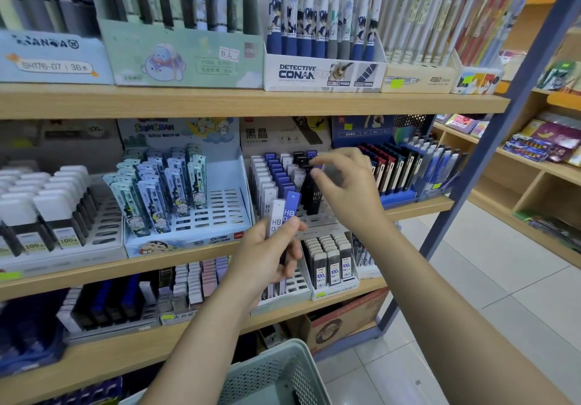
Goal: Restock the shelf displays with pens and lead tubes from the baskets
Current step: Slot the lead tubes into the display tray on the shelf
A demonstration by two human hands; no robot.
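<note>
**Lead tubes going into the middle-shelf rack**

Left hand point(267, 255) up in front of the middle shelf point(418, 208), fingers and thumb curled round a small fan of HB 0.7 lead tubes point(284, 214): 1 white, 1 blue, with something dark tucked behind, can't tell how many in total. Right hand point(347, 189) reaching over the grey slotted display rack point(317, 220), thumb and forefinger pinching the top of a black lead tube point(312, 195) marked HB 0.7. Tube upright, lower end down at the rack, whether seated in a slot or just above it, can't tell. Other fingers of that hand loosely spread.

Same rack already packed with rows of white, blue and black tubes point(276, 175) toward the back, front slots bare. Just left of it, a pale blue cartoon-printed display point(188, 238) with patterned tubes standing in the back rows. Just right, a blue tray of dark red and black cases point(390, 172).

Top shelf: Detective Conan pen box point(323, 73) full of blue-and-white pens, green cartoon box point(185, 55) beside it on the left.

Lower shelf: more tube racks, including 1 with "100" labels point(333, 264), partly hidden behind the left wrist. Grey-green perforated basket point(276, 373) at the bottom edge, under the forearms, contents not really visible. Cardboard box point(345, 318) on the floor under the shelving.
</note>
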